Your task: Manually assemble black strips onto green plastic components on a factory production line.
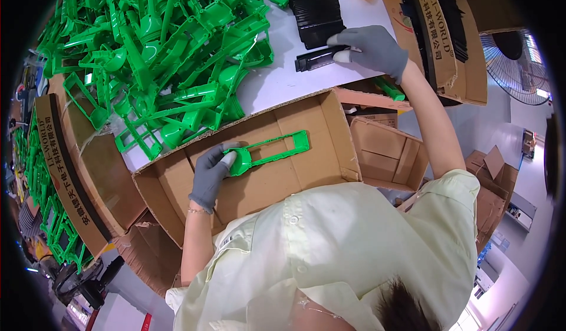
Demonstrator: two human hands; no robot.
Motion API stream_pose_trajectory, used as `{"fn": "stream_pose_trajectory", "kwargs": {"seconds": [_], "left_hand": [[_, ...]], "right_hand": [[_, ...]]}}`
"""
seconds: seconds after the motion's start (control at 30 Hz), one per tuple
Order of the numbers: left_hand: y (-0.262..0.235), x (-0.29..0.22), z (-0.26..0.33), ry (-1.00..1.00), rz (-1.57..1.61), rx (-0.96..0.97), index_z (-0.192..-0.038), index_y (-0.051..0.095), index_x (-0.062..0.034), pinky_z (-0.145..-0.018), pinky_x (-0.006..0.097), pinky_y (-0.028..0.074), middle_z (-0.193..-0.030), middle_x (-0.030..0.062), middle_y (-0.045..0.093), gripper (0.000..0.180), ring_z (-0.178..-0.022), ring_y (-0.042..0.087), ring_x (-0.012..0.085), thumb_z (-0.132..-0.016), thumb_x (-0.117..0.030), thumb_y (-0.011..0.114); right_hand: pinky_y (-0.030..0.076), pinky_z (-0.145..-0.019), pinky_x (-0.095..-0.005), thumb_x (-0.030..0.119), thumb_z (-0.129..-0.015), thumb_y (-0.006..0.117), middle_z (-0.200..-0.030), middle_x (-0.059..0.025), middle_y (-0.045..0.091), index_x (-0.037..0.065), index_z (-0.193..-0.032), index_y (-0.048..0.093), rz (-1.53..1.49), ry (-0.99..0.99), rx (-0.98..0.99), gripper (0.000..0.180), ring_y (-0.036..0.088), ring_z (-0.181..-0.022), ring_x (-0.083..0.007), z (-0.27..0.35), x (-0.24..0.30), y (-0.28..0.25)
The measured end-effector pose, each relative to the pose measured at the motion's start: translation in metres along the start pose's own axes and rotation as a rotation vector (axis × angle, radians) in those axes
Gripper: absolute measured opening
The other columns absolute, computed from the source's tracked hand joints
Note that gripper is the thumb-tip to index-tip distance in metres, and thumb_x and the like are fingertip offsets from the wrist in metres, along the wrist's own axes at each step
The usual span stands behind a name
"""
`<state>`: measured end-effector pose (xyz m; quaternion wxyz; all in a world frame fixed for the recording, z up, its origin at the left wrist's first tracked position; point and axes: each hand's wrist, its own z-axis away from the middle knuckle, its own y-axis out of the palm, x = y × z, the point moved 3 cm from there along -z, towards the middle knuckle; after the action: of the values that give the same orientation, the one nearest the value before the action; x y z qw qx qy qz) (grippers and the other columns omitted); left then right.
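**Green frame in your left hand, black strip under your right**

Nearest you, your gloved left hand has its grip closed around the round end of a green plastic frame, which lies flat inside the open cardboard box. Beyond the box, a heap of green plastic parts covers the white table. Farther right, your right hand pinches a black strip on the table, just beside a stack of black strips
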<state>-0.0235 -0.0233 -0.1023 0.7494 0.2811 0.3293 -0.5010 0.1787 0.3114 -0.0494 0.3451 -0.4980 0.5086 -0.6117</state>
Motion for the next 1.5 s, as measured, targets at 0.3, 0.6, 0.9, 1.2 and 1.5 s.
{"fn": "stream_pose_trajectory", "kwargs": {"seconds": [0.3,0.6,0.9,1.2,1.5], "left_hand": [[-0.001,0.006,-0.004,0.031,0.045,-0.015,-0.109,0.061,-0.0028,-0.075,0.023,0.049,-0.106,0.0046,0.062,0.024,-0.088,0.059,0.0100,-0.087,-0.011,0.053],[0.005,0.000,0.000,-0.071,0.113,0.008,-0.113,0.059,-0.0062,-0.065,0.022,0.052,-0.099,0.0025,0.063,0.028,-0.083,0.060,0.0097,-0.086,-0.012,0.057],[0.004,0.017,0.000,-0.086,0.247,0.011,-0.110,0.056,-0.0034,-0.061,0.024,0.054,-0.089,0.0039,0.061,0.026,-0.078,0.063,0.0145,-0.085,-0.009,0.059],[0.018,-0.001,-0.001,-0.019,0.327,0.065,-0.108,0.054,0.0029,-0.061,0.024,0.053,-0.095,0.0126,0.064,0.024,-0.075,0.064,0.0180,-0.088,-0.008,0.055],[0.023,0.001,0.006,-0.028,0.460,0.187,-0.110,0.053,0.0074,-0.066,0.029,0.056,-0.092,0.0164,0.064,0.026,-0.079,0.065,0.0228,-0.088,-0.006,0.055]], "right_hand": [[0.049,-0.065,-0.0307,0.027,-0.070,0.072,-0.100,-0.0014,0.059,0.019,-0.108,0.060,0.081,0.040,-0.285,0.041,0.061,-0.081,-0.0215,0.016,0.024,-0.004],[0.049,-0.057,-0.0310,0.020,-0.073,0.067,-0.093,-0.0006,0.058,0.012,-0.097,0.062,0.221,-0.153,-0.208,0.026,0.060,-0.077,-0.0199,0.016,0.043,0.016],[0.045,-0.054,-0.0217,0.011,-0.084,0.058,-0.077,-0.0045,0.060,0.005,-0.110,0.050,-0.608,0.493,-0.438,0.028,0.057,-0.063,-0.0099,0.041,0.066,-0.009],[0.041,-0.054,-0.0214,0.008,-0.085,0.060,-0.068,-0.0009,0.055,0.000,-0.098,0.055,-0.979,0.389,0.090,0.016,0.050,-0.059,-0.0056,0.043,0.184,0.042],[0.041,-0.054,-0.0230,0.012,-0.086,0.059,-0.068,-0.0028,0.057,0.000,-0.094,0.058,-0.946,0.626,0.009,0.015,0.050,-0.058,-0.0066,0.048,0.187,0.060]]}}
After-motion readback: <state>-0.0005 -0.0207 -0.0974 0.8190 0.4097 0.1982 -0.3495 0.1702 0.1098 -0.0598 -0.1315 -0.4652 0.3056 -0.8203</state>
